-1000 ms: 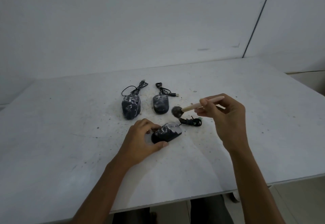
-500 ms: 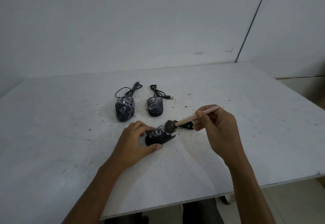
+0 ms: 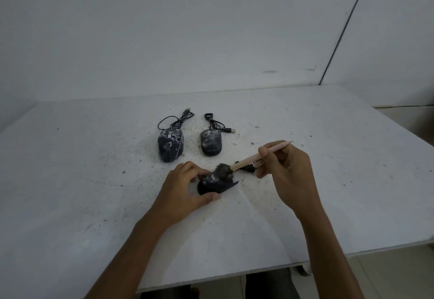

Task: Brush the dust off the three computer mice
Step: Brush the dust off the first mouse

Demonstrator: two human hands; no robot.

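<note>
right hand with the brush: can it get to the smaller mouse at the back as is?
Probably yes. The smaller mouse lies uncovered just beyond the brush, with nothing between them. The right hand holds the brush; the left hand grips the near mouse, off that path.

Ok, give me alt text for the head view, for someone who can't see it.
The right hand holds a brush, bristles on the near mouse, which the left hand grips on a dusty white table. Behind lie the far-left mouse and far-right mouse, both dusty.
</note>
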